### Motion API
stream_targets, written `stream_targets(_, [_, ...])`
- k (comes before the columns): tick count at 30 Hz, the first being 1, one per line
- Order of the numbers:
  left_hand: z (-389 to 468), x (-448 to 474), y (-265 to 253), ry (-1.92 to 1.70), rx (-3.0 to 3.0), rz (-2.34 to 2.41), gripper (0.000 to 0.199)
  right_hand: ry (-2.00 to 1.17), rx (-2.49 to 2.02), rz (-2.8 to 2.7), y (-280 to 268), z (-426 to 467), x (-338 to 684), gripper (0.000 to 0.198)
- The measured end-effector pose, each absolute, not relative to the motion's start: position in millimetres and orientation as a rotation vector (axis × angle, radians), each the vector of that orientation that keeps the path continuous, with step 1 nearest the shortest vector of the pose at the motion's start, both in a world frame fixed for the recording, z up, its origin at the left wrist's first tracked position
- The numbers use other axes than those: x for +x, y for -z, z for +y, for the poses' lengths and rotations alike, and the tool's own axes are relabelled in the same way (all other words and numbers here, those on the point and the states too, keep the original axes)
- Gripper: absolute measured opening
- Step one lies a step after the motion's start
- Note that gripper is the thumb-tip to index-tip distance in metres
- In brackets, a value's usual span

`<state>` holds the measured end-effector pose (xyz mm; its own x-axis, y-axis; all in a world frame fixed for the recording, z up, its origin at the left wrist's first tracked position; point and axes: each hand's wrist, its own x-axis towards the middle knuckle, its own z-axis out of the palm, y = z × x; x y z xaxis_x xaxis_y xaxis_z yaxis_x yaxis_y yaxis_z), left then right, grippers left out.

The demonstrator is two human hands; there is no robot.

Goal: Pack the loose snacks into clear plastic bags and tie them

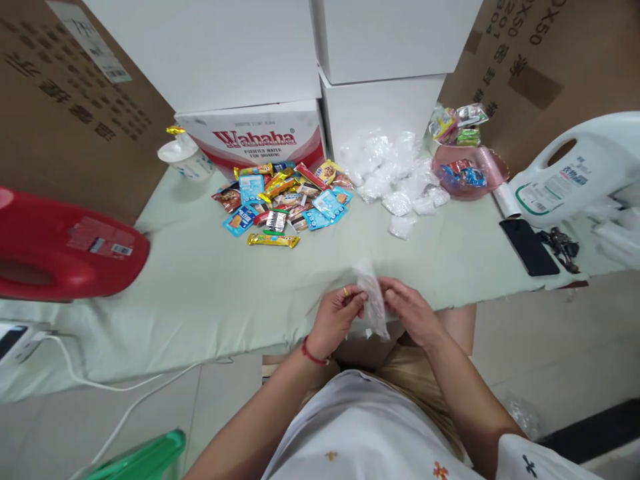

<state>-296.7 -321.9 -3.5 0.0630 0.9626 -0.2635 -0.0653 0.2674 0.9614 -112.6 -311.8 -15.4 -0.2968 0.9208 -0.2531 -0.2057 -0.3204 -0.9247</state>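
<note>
A thin clear plastic bag [374,307] is held up at the table's front edge, slightly blurred. My left hand [335,317], with a ring and a red bracelet, pinches its left side between thumb and fingers. Against the right side of the bag, my right hand [410,312] has its fingers curled in and touching the plastic; its grip is partly hidden. Beyond my hands lies a pile of wrapped snacks [287,200] in blue, yellow and red. To the right of them is a heap of small clear plastic packets [393,170].
A pink bowl [467,190] with snack packs stands at right, near a white jug [565,177], a black phone [529,247] and keys [561,247]. At left are a red jug [70,247] and a paper tub [185,158]. Behind stands a Wahaha box [255,137].
</note>
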Motion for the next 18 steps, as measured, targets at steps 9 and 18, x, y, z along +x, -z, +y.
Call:
stream_targets(9, [-323.3,-309.5,10.1,-1.077,1.277,1.517,0.02,-1.744,-1.183,-0.836,26.9,-307.8,-129.9,0.039])
stream_targets(18, [-321.7,-328.5,-3.7,-1.243,0.58,1.046,0.042,-1.527,-1.197,-0.848,15.9,-302.7,-102.7,0.037])
